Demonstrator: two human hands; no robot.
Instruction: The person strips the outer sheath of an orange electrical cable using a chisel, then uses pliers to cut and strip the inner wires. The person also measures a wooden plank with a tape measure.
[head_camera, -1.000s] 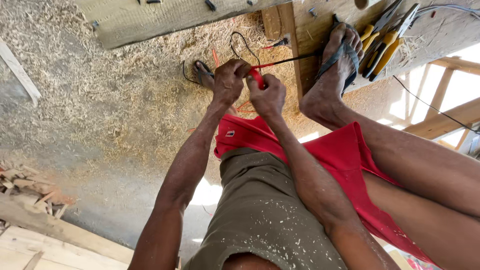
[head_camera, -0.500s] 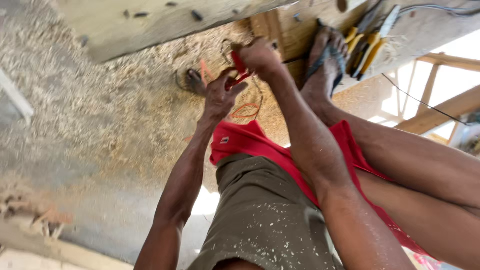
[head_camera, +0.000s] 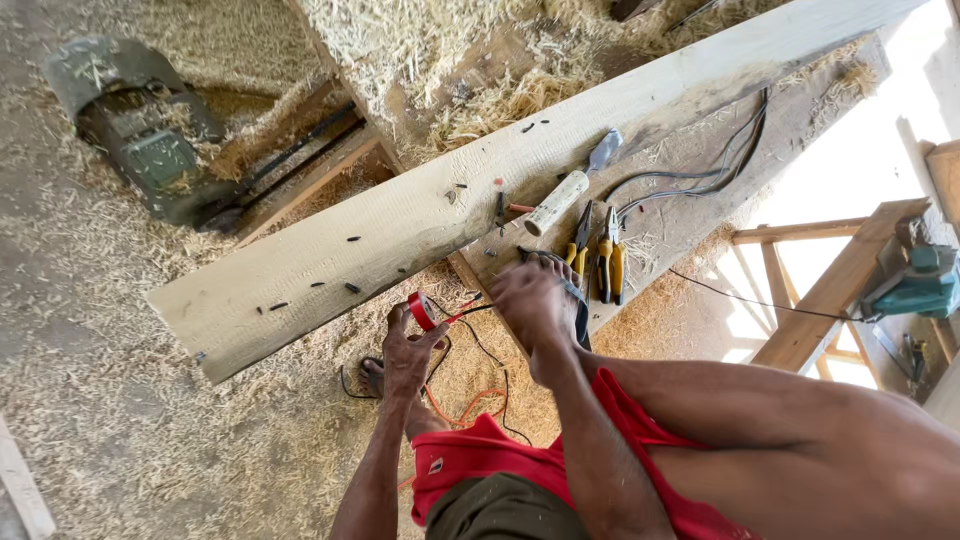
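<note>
Below the plank (head_camera: 400, 225), left hand (head_camera: 405, 350) pinching red tape roll (head_camera: 421, 311); right hand (head_camera: 535, 300) perhaps gripping wire, fingers hidden.

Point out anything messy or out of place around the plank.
Wood shavings cover the floor and drift over the plank. Small dark screws lie scattered loose along it, and a tangle of cables sprawls beside the pliers.

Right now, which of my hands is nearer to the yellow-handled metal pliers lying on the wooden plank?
Right. The right hand is just below and left of the pliers; the left hand, holding a red tape roll, is farther off to the left.
</note>
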